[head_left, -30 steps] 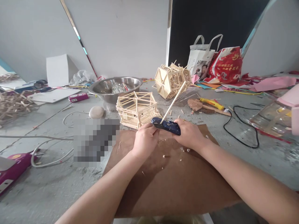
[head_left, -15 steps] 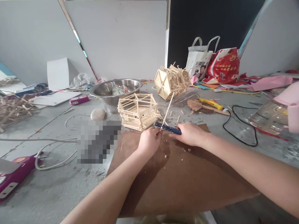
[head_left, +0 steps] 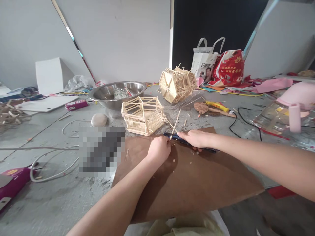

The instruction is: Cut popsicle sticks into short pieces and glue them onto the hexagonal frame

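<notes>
My left hand (head_left: 159, 149) is closed around the lower end of a thin wooden stick (head_left: 175, 125), which leans up and to the right. My right hand (head_left: 195, 139) grips a dark blue utility knife (head_left: 182, 140). The knife's front end lies against the stick, just beside my left fingers; its blade is too small to make out. Below both hands is a brown board (head_left: 197, 183) with small wood chips on it. Just behind my left hand stands an open six-sided frame of wooden sticks (head_left: 143, 116).
A larger stick lantern-like structure (head_left: 176, 84) sits farther back, near a steel bowl (head_left: 116, 93). A glue gun with a yellow handle (head_left: 216, 105), a black cable and a pink-lidded clear jug (head_left: 273, 118) lie right. Left are a purple power strip (head_left: 17, 183) and a pixelated dark area.
My right hand has slid along the knife toward the stick, and more of the knife's rear now shows. The stick's upper end sits lower. The view has shifted slightly.
</notes>
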`<move>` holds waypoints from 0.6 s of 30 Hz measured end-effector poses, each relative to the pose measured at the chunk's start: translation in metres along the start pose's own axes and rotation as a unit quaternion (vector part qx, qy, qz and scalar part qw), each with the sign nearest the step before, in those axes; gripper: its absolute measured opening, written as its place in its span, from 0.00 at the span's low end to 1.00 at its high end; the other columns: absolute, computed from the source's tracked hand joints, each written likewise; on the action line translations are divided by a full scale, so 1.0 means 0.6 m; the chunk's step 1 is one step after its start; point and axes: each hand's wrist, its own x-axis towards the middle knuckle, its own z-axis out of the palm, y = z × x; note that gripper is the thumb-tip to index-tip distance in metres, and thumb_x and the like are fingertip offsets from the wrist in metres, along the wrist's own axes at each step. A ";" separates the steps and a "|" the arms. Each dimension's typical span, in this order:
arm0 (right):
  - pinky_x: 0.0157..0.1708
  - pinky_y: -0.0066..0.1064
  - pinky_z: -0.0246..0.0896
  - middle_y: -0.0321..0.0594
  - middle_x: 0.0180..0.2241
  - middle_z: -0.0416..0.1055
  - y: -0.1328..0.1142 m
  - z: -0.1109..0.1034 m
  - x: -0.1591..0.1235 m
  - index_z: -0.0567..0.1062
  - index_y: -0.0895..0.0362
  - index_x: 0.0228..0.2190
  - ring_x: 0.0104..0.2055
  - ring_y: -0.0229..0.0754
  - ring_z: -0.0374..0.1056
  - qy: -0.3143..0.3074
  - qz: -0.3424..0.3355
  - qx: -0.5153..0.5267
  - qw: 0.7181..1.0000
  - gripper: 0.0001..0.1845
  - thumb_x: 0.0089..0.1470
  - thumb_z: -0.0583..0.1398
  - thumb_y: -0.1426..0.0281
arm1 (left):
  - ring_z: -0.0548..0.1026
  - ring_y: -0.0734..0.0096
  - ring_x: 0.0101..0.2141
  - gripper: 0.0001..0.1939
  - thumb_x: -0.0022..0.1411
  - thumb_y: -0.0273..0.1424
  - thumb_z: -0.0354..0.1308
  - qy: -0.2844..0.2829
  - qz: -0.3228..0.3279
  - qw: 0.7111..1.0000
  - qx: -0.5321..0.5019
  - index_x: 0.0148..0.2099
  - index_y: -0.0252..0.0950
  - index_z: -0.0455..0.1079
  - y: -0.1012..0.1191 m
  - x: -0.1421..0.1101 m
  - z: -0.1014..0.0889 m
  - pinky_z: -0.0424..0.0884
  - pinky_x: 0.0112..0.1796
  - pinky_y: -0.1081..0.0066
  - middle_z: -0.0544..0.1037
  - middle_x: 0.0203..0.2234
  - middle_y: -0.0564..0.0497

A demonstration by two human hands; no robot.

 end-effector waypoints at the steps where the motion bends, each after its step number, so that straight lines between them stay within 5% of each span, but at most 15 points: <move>1: 0.20 0.34 0.57 0.41 0.08 0.61 -0.002 -0.001 0.000 0.64 0.56 0.08 0.13 0.40 0.61 -0.001 0.007 -0.002 1.000 0.37 0.40 0.36 0.41 | 0.70 0.69 0.26 0.13 0.53 0.30 0.44 -0.001 -0.001 1.000 -0.001 0.26 0.35 0.69 -0.001 0.001 0.001 0.60 0.27 0.73 0.74 0.23 0.47; 18: 0.24 0.33 0.59 0.47 0.14 0.66 -0.012 -0.003 0.007 0.69 0.61 0.13 0.19 0.43 0.65 -0.035 0.058 -0.048 0.997 0.45 0.40 0.31 0.41 | 0.71 0.68 0.29 0.14 0.53 0.31 0.43 -0.035 -0.035 0.998 0.027 0.27 0.35 0.70 0.002 0.006 -0.001 0.62 0.30 0.72 0.75 0.25 0.46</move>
